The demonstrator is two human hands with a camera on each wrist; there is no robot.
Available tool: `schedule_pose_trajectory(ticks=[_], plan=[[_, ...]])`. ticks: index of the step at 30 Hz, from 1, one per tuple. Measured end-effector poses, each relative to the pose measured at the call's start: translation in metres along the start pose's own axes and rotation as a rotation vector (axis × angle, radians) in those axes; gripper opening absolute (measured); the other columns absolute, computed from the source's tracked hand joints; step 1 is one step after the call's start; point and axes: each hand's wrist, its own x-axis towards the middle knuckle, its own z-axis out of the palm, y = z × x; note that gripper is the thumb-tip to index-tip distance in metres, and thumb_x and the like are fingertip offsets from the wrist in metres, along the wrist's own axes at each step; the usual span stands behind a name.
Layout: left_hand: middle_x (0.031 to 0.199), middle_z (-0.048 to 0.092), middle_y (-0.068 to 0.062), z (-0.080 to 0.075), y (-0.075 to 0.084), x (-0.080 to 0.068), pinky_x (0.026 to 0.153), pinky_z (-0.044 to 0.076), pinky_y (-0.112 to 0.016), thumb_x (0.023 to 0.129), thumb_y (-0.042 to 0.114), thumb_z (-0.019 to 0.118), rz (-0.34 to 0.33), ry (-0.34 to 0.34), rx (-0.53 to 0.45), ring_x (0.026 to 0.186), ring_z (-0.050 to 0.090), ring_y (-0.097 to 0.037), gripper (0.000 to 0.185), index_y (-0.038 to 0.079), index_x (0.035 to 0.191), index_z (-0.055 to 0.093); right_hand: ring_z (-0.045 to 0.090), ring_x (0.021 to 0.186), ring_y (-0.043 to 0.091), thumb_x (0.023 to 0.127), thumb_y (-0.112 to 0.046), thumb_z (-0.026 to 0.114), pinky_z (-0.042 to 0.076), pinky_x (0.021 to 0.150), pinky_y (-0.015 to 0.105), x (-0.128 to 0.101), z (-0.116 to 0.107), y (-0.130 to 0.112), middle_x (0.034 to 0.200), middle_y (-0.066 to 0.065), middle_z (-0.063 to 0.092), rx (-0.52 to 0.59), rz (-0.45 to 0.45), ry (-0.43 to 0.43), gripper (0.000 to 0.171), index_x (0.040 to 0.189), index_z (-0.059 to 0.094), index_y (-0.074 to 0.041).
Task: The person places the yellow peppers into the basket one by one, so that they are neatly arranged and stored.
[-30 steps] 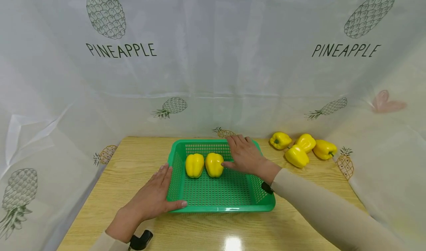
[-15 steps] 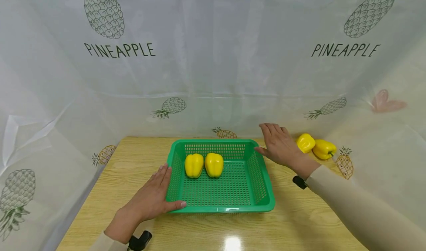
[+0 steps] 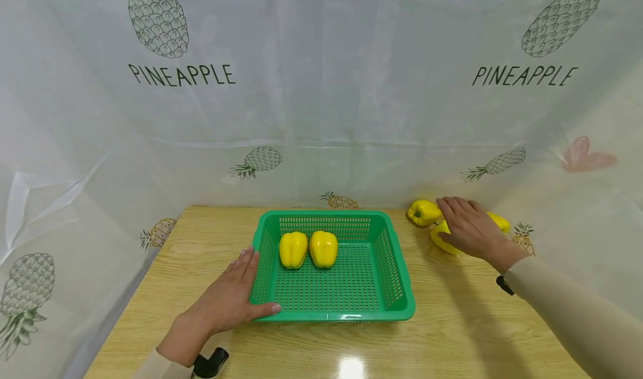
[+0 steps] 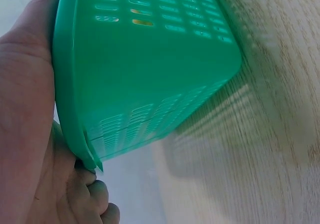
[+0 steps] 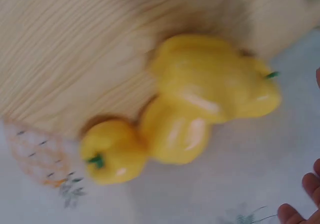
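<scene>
A green slotted basket [image 3: 331, 314] sits mid-table with two yellow peppers [image 3: 293, 249] [image 3: 324, 248] side by side at its back left. My left hand [image 3: 232, 298] lies flat against the basket's front left corner, thumb along the front rim; in the left wrist view the palm [image 4: 25, 108] presses the basket's wall [image 4: 150, 58]. My right hand [image 3: 466, 226] hovers with straight fingers over a cluster of loose yellow peppers [image 3: 423, 212] at the back right. In the right wrist view these peppers [image 5: 200, 108] lie apart from my fingertips [image 5: 305, 184].
The wooden table [image 3: 452, 329] is walled on three sides by a white pineapple-print curtain [image 3: 321, 116]. The loose peppers lie close to the curtain's right back corner. Bare wood shows between the basket and the peppers.
My right hand left the basket, where it touched a pepper, and moved right to above the loose peppers. The left hand and basket have not moved.
</scene>
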Motion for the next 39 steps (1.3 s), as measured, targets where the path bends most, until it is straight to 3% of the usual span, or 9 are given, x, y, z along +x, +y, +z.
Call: schedule_pose_trajectory(ticks=[5, 11, 19, 30, 39], plan=[[0.173, 0.016, -0.028, 0.001, -0.001, 0.0, 0.127, 0.027, -0.062, 0.085, 0.088, 0.057, 0.001, 0.0, -0.001, 0.161, 0.02, -0.044, 0.13, -0.008, 0.165, 0.019, 0.057, 0.128, 0.044, 0.079, -0.042, 0.093, 0.052, 0.101, 0.062, -0.019, 0.017, 0.02, 0.143, 0.027, 0.058, -0.122, -0.094, -0.019, 0.1, 0.151, 0.044, 0.008], [0.174, 0.015, -0.027, 0.001, -0.001, -0.001, 0.127, 0.027, -0.063, 0.085, 0.088, 0.057, -0.005, -0.009, -0.009, 0.161, 0.02, -0.044, 0.13, -0.007, 0.165, 0.018, 0.057, 0.133, 0.04, 0.076, -0.048, 0.094, 0.05, 0.107, 0.061, -0.035, 0.03, 0.035, 0.147, 0.023, 0.057, -0.231, -0.171, -0.059, 0.104, 0.152, 0.045, 0.004], [0.173, 0.015, -0.028, -0.001, -0.004, -0.002, 0.127, 0.027, -0.063, 0.085, 0.088, 0.057, -0.005, -0.001, -0.002, 0.161, 0.02, -0.045, 0.131, -0.008, 0.165, 0.019, 0.053, 0.138, 0.042, 0.073, -0.043, 0.096, 0.048, 0.108, 0.063, -0.038, 0.045, 0.043, 0.151, 0.025, 0.052, -0.199, -0.173, -0.088, 0.11, 0.154, 0.039, 0.003], [0.173, 0.016, -0.029, 0.0, -0.001, -0.001, 0.126, 0.028, -0.064, 0.087, 0.085, 0.059, 0.003, -0.003, -0.011, 0.16, 0.02, -0.046, 0.129, -0.008, 0.165, 0.019, 0.05, 0.144, 0.041, 0.084, -0.025, 0.089, 0.045, 0.111, 0.067, -0.034, 0.06, 0.04, 0.16, 0.021, 0.047, -0.154, -0.164, -0.136, 0.092, 0.156, 0.038, 0.001], [0.174, 0.014, -0.027, 0.001, -0.001, 0.0, 0.127, 0.027, -0.063, 0.086, 0.087, 0.057, -0.004, -0.005, -0.01, 0.161, 0.019, -0.045, 0.13, -0.008, 0.165, 0.017, 0.049, 0.144, 0.043, 0.082, -0.019, 0.091, 0.044, 0.111, 0.069, -0.032, 0.071, 0.038, 0.159, 0.023, 0.048, -0.105, -0.156, -0.147, 0.092, 0.156, 0.039, 0.0]])
